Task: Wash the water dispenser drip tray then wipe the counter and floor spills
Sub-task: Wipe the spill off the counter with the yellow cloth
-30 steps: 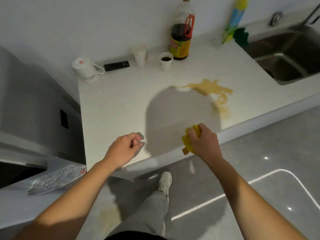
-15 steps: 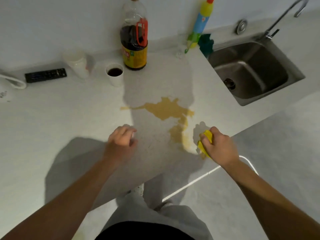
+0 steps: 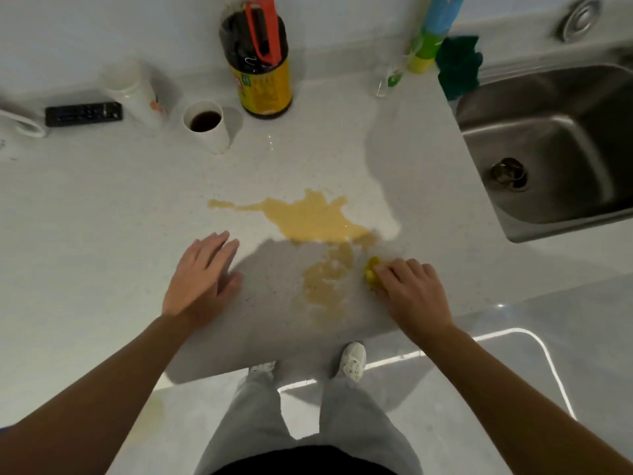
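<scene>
At my feet: the floor (image 3: 513,320) carries a faint yellowish patch (image 3: 150,416) left of my legs. I judge this is the floor spill, not yet wiped.
Near edge, right: my right hand (image 3: 411,296) is curled round a bunched yellow cloth (image 3: 370,273) and presses it on the counter (image 3: 102,217), touching the lower lobe of the counter spill (image 3: 318,221).
Near edge, left: my left hand (image 3: 202,279) lies flat on dry counter, well left of the liquid. Its fingers are straight and a little spread, and it holds nothing.
Step in hand: wiping the counter. I judge it best to draw the cloth from the edge inward, so nothing runs off onto the floor, and to turn the cloth once it is soaked.
In the way: a paper cup (image 3: 205,126) of dark liquid and a dark sauce bottle (image 3: 260,63) stand behind the pool, so strokes should stop short of them.
Far left: a remote control (image 3: 84,113) lies beside a white cup (image 3: 132,87).
Far right: the sink (image 3: 548,138) is handy for rinsing, with a green cloth (image 3: 457,65) at its corner.
Drip tray: not in view.
</scene>
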`<state>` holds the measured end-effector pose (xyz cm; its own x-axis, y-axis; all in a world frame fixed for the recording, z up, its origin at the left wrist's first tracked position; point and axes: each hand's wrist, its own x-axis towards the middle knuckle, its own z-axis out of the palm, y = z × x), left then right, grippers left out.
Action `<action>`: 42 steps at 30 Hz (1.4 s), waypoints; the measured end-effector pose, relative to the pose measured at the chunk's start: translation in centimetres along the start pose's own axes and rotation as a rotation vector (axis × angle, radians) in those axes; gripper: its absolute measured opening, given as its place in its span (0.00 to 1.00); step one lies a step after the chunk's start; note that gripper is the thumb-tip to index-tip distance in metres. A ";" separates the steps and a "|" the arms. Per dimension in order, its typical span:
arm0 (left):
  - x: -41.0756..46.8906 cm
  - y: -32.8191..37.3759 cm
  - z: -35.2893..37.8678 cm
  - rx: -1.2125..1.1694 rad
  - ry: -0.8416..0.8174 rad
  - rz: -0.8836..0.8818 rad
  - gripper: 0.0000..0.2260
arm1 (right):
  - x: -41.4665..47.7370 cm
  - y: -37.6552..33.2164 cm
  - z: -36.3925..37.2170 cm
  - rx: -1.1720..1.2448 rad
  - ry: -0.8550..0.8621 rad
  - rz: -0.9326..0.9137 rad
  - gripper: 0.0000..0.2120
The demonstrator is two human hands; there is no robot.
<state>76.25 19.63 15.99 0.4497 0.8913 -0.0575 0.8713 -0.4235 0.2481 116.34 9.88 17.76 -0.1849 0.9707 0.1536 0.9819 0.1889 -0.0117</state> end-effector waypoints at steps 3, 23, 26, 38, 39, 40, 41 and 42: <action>0.2 0.0 0.2 0.004 0.026 -0.018 0.27 | 1.1 1.7 0.1 0.065 -0.020 -0.020 0.14; 0.0 -0.1 0.1 -0.058 0.103 0.044 0.27 | -2.5 -4.0 -2.9 -0.029 -0.422 0.314 0.40; 0.1 -0.3 0.3 -0.045 0.136 0.058 0.25 | -1.8 -3.9 -2.3 -0.062 -0.451 0.232 0.38; 0.4 -0.6 0.6 -0.032 0.093 0.038 0.29 | 15.4 0.5 2.8 0.021 -0.435 -0.128 0.43; 0.4 -0.6 0.6 -0.036 0.091 0.036 0.29 | 16.4 0.9 3.1 0.014 -0.427 -0.195 0.42; 0.5 -0.6 0.6 -0.039 0.093 0.039 0.29 | 16.9 1.2 3.3 0.005 -0.418 -0.244 0.40; 0.5 -0.7 0.6 -0.043 0.096 0.043 0.29 | 16.9 1.3 3.4 -0.001 -0.407 -0.278 0.39; 0.5 -0.6 0.6 -0.047 0.101 0.047 0.28 | 16.3 1.4 3.4 -0.001 -0.399 -0.301 0.39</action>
<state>76.06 20.28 15.21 0.4653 0.8836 0.0526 0.8386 -0.4591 0.2932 114.53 26.50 16.89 -0.4608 0.8545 -0.2398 0.8827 0.4694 -0.0235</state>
